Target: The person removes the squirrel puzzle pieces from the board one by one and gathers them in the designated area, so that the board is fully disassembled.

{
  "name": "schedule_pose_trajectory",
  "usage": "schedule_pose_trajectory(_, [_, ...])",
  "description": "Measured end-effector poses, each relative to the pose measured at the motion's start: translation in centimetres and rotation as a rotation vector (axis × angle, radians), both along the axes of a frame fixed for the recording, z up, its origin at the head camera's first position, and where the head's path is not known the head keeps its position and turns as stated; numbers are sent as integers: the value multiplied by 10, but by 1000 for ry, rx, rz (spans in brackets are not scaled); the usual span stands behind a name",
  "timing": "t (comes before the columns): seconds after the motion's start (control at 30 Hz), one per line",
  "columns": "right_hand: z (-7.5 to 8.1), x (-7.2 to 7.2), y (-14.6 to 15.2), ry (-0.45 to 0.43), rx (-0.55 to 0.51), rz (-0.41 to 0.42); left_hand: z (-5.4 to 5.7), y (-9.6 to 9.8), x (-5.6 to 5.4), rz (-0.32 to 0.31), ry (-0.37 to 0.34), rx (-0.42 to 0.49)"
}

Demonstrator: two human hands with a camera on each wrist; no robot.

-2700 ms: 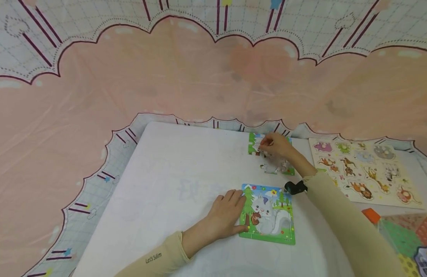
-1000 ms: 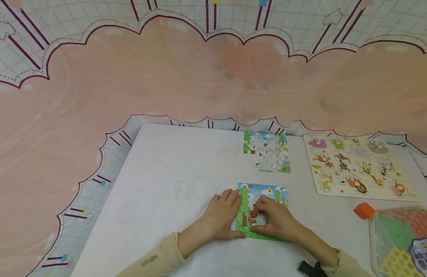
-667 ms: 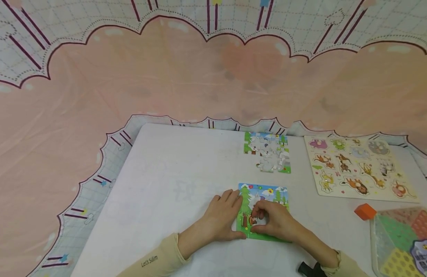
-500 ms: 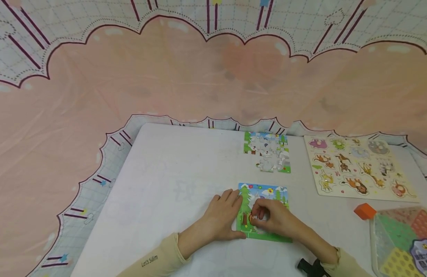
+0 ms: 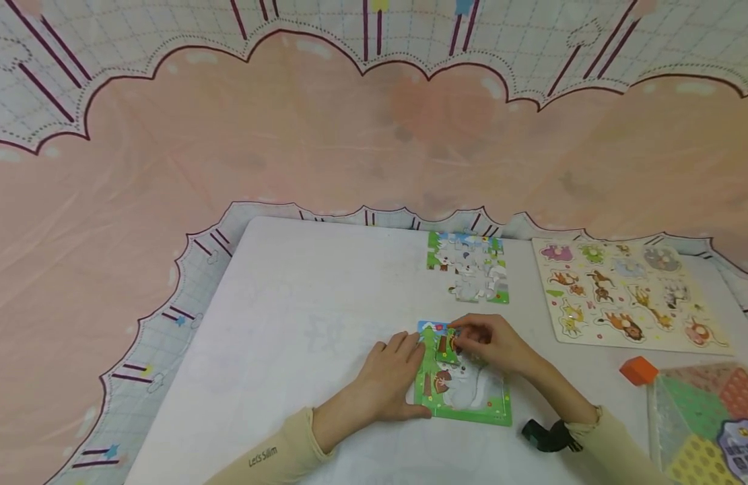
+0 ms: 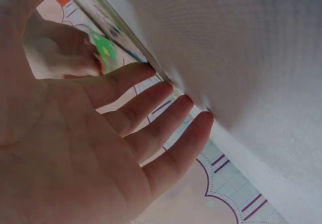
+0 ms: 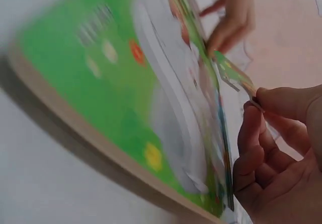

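On the white table lies a square squirrel picture puzzle tray (image 5: 470,413) with a green lower rim. My left hand (image 5: 388,380) rests at its left edge, fingers straight and thumb by the lower corner; in the left wrist view the fingertips (image 6: 202,121) touch the white surface. Over the tray's upper part, my right hand (image 5: 497,342) pinches a small green jigsaw piece (image 5: 447,346) with a brown tree stump on it. The right wrist view has this piece (image 7: 234,74) tilted between thumb and index finger, raised off the tray.
Behind the tray, several joined jigsaw pieces (image 5: 467,261) lie near the table's far edge; their lower-left corner is a gap. At right are an animal board (image 5: 604,316), an orange block (image 5: 639,370) and a clear box (image 5: 683,411) with coloured contents.
My right hand has come from the joined pieces to the tray's lower left, then lifted up and away with the jigsaw piece. My left hand has stayed at the tray's edge.
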State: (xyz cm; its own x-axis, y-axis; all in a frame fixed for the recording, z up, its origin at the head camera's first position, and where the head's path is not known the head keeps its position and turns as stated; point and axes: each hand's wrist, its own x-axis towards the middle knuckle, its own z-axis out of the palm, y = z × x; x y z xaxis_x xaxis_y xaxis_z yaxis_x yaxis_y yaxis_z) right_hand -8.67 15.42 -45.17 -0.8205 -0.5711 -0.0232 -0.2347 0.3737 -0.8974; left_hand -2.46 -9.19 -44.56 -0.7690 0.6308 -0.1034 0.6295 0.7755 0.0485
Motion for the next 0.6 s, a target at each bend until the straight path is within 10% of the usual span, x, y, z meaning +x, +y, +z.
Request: schedule_pose_trajectory(0.6, [4,-82,-17,83,74,-149,0,1,1,16,-27,18])
